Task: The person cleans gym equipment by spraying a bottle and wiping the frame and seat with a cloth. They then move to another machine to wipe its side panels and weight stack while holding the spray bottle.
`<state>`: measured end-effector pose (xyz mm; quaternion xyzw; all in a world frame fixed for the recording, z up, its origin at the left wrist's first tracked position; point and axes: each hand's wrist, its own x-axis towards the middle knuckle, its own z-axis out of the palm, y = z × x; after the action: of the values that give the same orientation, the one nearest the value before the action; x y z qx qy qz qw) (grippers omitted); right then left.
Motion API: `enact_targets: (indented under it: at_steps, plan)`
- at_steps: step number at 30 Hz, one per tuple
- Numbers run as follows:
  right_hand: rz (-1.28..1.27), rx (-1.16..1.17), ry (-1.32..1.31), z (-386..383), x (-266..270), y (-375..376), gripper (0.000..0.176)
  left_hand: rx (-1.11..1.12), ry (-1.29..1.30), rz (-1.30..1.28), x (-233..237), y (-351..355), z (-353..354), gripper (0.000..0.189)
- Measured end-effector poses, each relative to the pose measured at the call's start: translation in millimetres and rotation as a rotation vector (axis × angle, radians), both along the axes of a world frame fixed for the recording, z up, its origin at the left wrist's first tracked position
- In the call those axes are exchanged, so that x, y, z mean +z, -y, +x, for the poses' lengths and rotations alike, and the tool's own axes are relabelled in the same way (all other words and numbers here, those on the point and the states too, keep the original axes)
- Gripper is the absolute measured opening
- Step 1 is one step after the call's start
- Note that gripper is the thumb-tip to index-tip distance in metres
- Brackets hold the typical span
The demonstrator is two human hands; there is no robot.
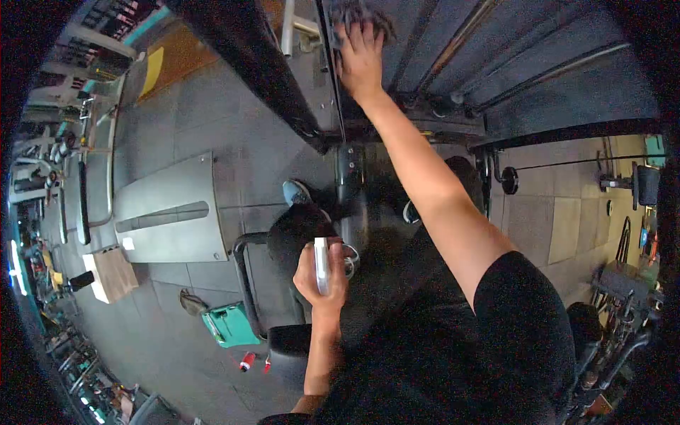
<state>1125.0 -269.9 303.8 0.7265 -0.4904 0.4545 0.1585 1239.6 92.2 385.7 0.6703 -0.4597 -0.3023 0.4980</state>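
My left hand (315,278) is wrapped round a slim silver can (323,273) with a white top, held upright in front of my lap. Just right of that hand is a shiny metal ring (351,259), partly hidden by the fingers. My right hand (361,60) reaches far forward, its fingers spread over a dark grey cloth (382,27). The cloth lies against the dark panel of a gym machine, beside a thin vertical edge (330,71). What is under the palm is hidden.
Dark metal bars (453,42) cross the machine at upper right, and a thick black post (248,64) slants at upper left. A grey slotted panel (170,212), a wooden box (110,275), a teal bag (232,326) and a red bottle (247,362) are on the left floor.
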Motion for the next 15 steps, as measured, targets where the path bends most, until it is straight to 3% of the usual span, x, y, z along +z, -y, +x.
enact_targets:
  at_steps: [5,9,12,15]
  plan:
    - [0.356,0.021,-0.037,-1.4,-146.3,-44.3,0.055,-0.011,0.131,-0.013,0.6,3.2,2.7,0.012]
    - [0.388,-0.032,-0.035,3.6,-158.3,-56.1,0.053,0.024,0.177,0.027,-0.4,-1.5,3.6,0.012]
    - [0.375,0.025,-0.044,-4.7,-111.2,-42.3,0.06,-0.019,0.163,-0.012,3.0,1.7,0.1,0.011]
    - [0.072,-0.055,-0.006,-15.2,9.1,-16.7,0.063,-0.064,0.167,-0.001,7.1,0.4,0.5,0.01]
